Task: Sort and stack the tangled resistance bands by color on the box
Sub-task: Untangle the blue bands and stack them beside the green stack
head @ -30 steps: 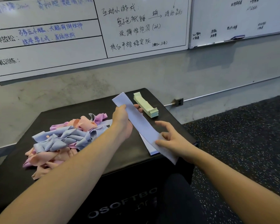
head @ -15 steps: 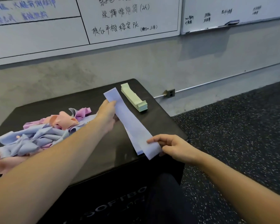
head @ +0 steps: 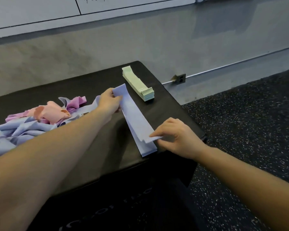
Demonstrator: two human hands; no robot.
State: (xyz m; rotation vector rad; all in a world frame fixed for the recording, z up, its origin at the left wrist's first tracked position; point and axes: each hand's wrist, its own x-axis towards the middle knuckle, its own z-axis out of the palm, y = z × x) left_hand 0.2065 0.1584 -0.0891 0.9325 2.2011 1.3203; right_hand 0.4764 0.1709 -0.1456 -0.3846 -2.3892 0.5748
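Observation:
A flat blue band [head: 135,117] lies stretched along the top of the black box [head: 83,90], over another blue band [head: 146,148] that pokes out near the front edge. My left hand [head: 109,101] pinches the far end of the top band. My right hand [head: 175,134] pinches its near end just above the box. A neat stack of green bands [head: 138,84] sits at the box's far right. A tangled heap of blue, pink and purple bands [head: 30,124] fills the left side, partly hidden by my left forearm.
The box stands against a grey wall [head: 140,40] with a whiteboard [head: 40,9] above. A wall socket [head: 180,78] is low on the wall to the right. Speckled black rubber floor [head: 249,114] spreads to the right of the box.
Both hands have lowered the blue band from the air onto the box, over the blue band lying there. The view has tilted down.

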